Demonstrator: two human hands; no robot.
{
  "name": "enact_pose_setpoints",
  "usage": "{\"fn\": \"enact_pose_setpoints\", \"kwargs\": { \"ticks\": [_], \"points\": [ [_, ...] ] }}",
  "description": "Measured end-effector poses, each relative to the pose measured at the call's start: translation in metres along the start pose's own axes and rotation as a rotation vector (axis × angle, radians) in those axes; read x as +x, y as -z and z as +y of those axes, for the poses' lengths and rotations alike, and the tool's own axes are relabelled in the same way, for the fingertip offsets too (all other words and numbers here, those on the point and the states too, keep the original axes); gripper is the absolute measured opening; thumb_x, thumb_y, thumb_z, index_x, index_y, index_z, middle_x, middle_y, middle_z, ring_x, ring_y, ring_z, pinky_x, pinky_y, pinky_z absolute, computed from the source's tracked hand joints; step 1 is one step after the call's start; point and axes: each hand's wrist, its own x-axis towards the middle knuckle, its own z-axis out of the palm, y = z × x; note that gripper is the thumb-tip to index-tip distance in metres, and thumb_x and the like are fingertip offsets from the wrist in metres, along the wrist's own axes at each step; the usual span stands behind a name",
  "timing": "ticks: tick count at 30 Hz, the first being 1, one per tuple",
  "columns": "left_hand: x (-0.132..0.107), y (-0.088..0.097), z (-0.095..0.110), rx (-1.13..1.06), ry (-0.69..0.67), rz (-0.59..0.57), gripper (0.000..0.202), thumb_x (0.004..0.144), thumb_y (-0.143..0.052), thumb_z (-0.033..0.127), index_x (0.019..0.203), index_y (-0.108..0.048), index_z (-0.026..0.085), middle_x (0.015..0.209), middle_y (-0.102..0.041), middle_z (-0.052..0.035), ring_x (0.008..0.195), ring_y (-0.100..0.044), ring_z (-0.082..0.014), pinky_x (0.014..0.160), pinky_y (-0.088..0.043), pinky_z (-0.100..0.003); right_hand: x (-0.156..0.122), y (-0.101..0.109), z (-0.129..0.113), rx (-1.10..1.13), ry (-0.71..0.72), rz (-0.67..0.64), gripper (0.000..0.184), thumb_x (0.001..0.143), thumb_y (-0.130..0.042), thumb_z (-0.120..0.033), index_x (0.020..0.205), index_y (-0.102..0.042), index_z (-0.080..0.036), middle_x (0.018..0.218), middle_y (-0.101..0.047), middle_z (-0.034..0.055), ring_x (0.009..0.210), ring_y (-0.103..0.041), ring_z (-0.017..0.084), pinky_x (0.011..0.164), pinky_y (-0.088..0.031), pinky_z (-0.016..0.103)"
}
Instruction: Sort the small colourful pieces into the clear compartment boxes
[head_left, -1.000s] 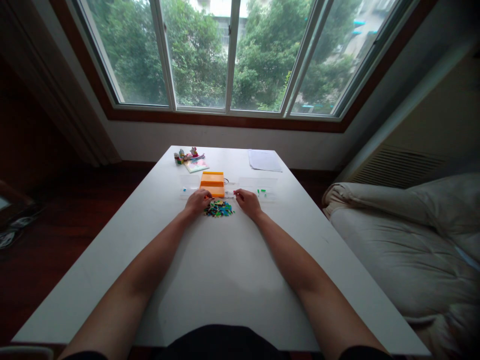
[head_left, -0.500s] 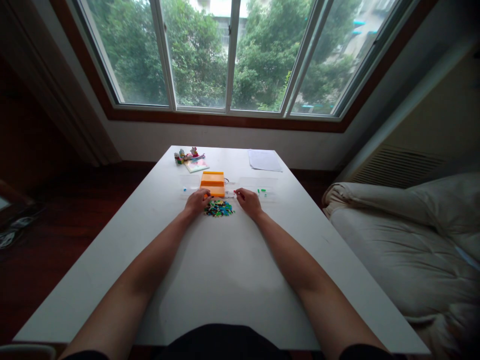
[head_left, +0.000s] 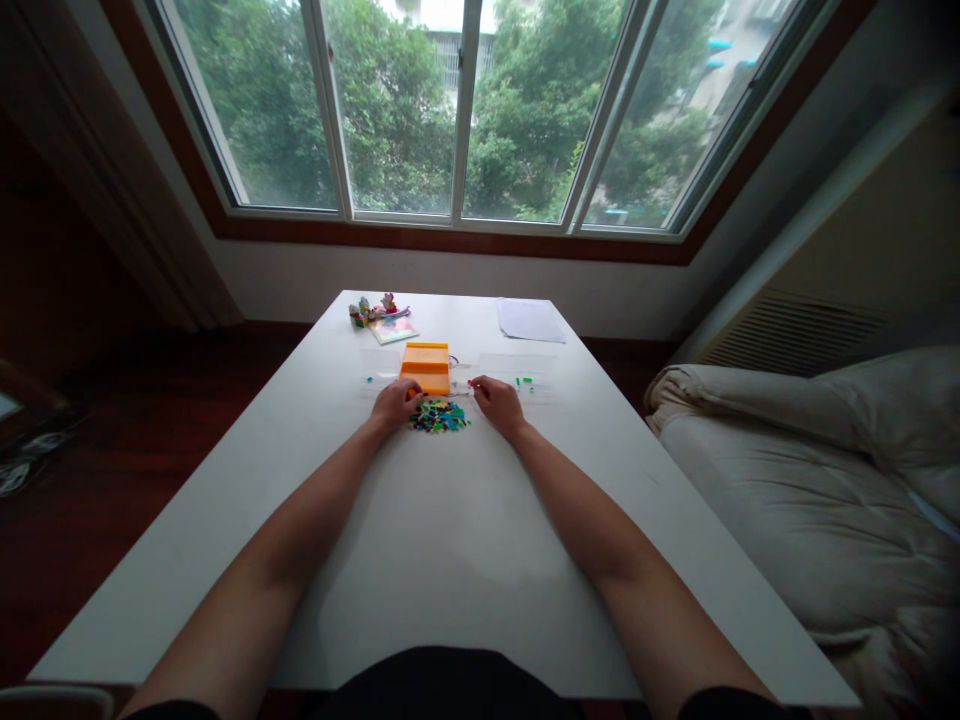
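Red, probably light and stiff, the piece [head_left: 470, 383] pinched by my right hand [head_left: 497, 404], roughly midway between the surface [head_left: 450, 560]'s side edges, suits fingertips on its sides, while my left hand [head_left: 394, 404] curls beside the pile [head_left: 439, 417], grip unclear.

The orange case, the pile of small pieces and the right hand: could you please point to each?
Orange case [head_left: 425, 367]: head view, on the ridge across its middle.
Pile of small pieces [head_left: 439, 416]: head view, at its middle.
Right hand [head_left: 497, 403]: head view, on its back.
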Motion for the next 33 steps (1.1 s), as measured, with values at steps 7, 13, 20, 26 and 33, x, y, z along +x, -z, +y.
{"fn": "enact_pose_setpoints", "kwargs": {
  "ticks": [7, 13, 20, 26, 33],
  "points": [
    [-0.001, 0.002, 0.005, -0.007, 0.032, 0.046, 0.013, 0.088, -0.061, 0.03, 0.095, -0.069, 0.022, 0.09, -0.071, -0.003, 0.074, -0.062, -0.0175, 0.07, -0.045, -0.028, 0.0, 0.002, -0.002, -0.005, -0.006, 0.0, 0.023, 0.091, -0.053, -0.023, 0.099, -0.074, -0.022, 0.077, -0.07, 0.0027, 0.069, -0.061, 0.017, 0.07, -0.043, 0.025],
    [-0.001, 0.007, 0.007, -0.048, 0.076, 0.142, 0.016, 0.092, -0.057, 0.032, 0.097, -0.068, 0.022, 0.089, -0.073, -0.0025, 0.071, -0.064, -0.0159, 0.069, -0.044, -0.027, 0.0, 0.003, -0.002, -0.008, -0.003, 0.007, 0.023, 0.091, -0.052, -0.024, 0.099, -0.074, -0.021, 0.077, -0.07, 0.0025, 0.069, -0.061, 0.017, 0.07, -0.043, 0.025],
    [-0.002, 0.004, 0.014, -0.15, 0.013, 0.162, 0.016, 0.092, -0.056, 0.028, 0.099, -0.069, 0.022, 0.092, -0.075, -0.0025, 0.072, -0.066, -0.016, 0.072, -0.048, -0.027, 0.002, 0.004, -0.011, 0.011, 0.027, -0.02, 0.022, 0.091, -0.053, -0.022, 0.1, -0.073, -0.022, 0.086, -0.072, 0.0038, 0.076, -0.063, 0.018, 0.075, -0.045, 0.026],
    [-0.007, -0.006, 0.035, -0.198, -0.062, 0.072, 0.017, 0.089, -0.06, 0.027, 0.103, -0.07, 0.024, 0.096, -0.076, -0.0017, 0.079, -0.068, -0.0167, 0.077, -0.052, -0.027, 0.0, -0.001, -0.033, 0.091, 0.14, -0.119, 0.018, 0.094, -0.056, -0.027, 0.103, -0.071, -0.022, 0.084, -0.07, 0.003, 0.076, -0.061, 0.016, 0.076, -0.045, 0.025],
    [-0.01, -0.009, 0.043, -0.201, -0.134, 0.042, 0.016, 0.091, -0.061, 0.032, 0.101, -0.069, 0.023, 0.092, -0.075, -0.0014, 0.076, -0.068, -0.0159, 0.073, -0.051, -0.027, -0.002, -0.004, -0.035, 0.14, 0.176, -0.147, 0.015, 0.094, -0.06, -0.031, 0.102, -0.069, -0.022, 0.083, -0.068, 0.0017, 0.075, -0.059, 0.015, 0.074, -0.043, 0.024]
  ]
}}
